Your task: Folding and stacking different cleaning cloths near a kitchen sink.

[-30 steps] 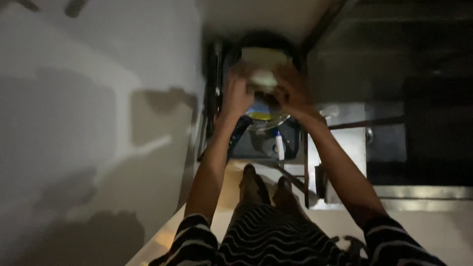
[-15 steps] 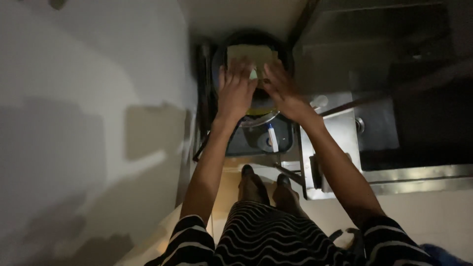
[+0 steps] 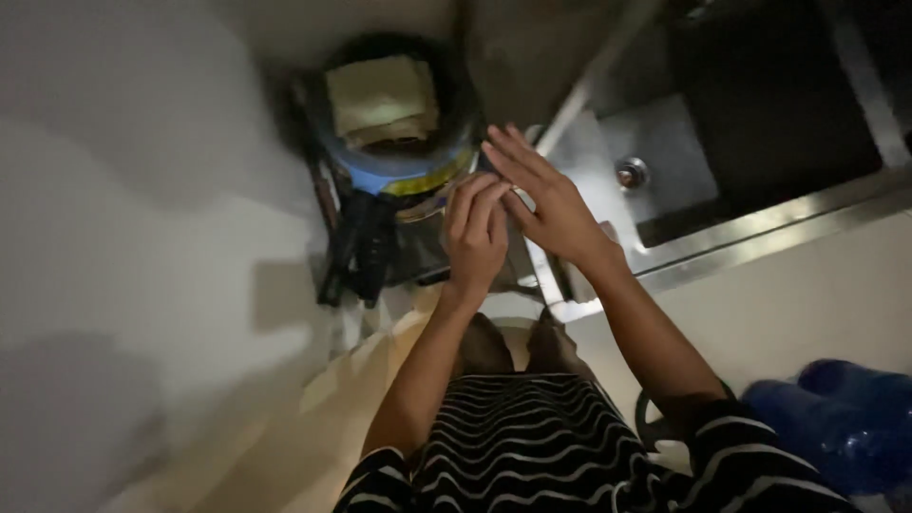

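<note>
1. Two bare hands meet in the middle of the dim view, held just above a round dark container. The left hand (image 3: pixel 475 237) has its fingers (image 3: pixel 472 198) curled and pressed together, tips resting against the palm side of the right hand (image 3: pixel 546 204).
2. The right hand is flat and open, its fingers (image 3: pixel 508 157) long, straight and slightly fanned, pointing up and to the left. Neither hand grips anything that I can make out; whether a small thing sits between them cannot be told.
3. The round container (image 3: pixel 399 157) lies just to the upper left of the hands. It has a dark outer wall and a smooth blue rim band with a yellow strip on the side nearest the hands.
4. On top of it rests a folded cloth (image 3: pixel 383 98), pale yellowish, soft and roughly square, with one layer lapped over another. The hands are near it but not touching it.
5. A dark slatted stand (image 3: pixel 356 256) sits beside the container on its lower left, with narrow black bars.
6. To the right is a steel sink (image 3: pixel 665 161), shiny and hard-edged, with a round drain fitting and a bright raised rim.
7. Both sleeves (image 3: pixel 380 480) are black with thin white wavy stripes, as is the garment over the lap.
8. Blue translucent plastic bottles (image 3: pixel 841 418) lie at the lower right on the pale floor (image 3: pixel 807 294).
</note>
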